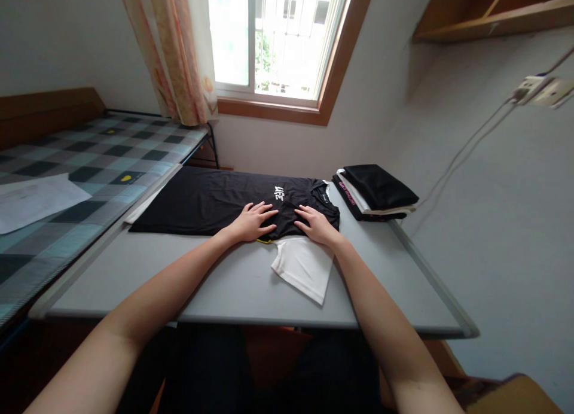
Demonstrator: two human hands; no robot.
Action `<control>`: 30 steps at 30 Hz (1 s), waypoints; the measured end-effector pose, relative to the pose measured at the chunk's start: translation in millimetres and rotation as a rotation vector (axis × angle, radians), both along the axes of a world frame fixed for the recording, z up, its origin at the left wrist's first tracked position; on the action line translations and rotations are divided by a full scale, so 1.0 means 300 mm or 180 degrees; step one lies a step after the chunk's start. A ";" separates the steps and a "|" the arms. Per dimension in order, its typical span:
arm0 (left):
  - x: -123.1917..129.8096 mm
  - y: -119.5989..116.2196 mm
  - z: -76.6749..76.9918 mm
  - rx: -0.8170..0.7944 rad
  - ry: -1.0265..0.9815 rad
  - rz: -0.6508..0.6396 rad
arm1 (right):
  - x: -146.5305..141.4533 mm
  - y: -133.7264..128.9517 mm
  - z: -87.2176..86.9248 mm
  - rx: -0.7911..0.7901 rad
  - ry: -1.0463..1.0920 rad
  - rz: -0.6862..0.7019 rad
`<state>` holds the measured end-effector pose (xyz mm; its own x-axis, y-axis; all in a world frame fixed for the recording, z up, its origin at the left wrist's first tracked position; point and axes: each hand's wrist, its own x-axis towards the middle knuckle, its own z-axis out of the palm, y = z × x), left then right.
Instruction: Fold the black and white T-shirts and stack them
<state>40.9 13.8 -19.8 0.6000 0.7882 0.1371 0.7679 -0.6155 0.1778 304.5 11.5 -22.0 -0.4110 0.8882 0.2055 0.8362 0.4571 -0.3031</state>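
Observation:
A black T-shirt (201, 201) with white lettering lies flat across the table, its collar toward the right. Spread on the cloth below the lettering is my left hand (252, 222), fingers apart. My right hand (316, 224) rests open on the shirt near the collar, also holding nothing. From under the shirt's near edge a white short sleeve (305, 265) sticks out toward me, between my two forearms. A bit of yellow edging shows beside my left hand.
A stack of folded clothes (379, 189), black on top, sits at the table's back right. The grey table (224, 288) adjoins a bed with a checked sheet (89, 163), where some paper (40, 198) lies. Cables (466, 145) run down the right wall from a socket.

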 end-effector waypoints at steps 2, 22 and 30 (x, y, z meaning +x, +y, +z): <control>0.000 0.000 0.000 -0.0003 0.0009 0.0001 | 0.000 -0.001 0.001 -0.0006 0.0025 0.0001; 0.000 -0.003 0.004 -0.0017 0.0024 0.0002 | 0.002 0.007 -0.011 0.0081 -0.0013 0.0020; 0.000 -0.001 0.005 -0.0028 0.0059 0.0014 | 0.001 0.006 -0.008 0.0074 0.0034 0.0016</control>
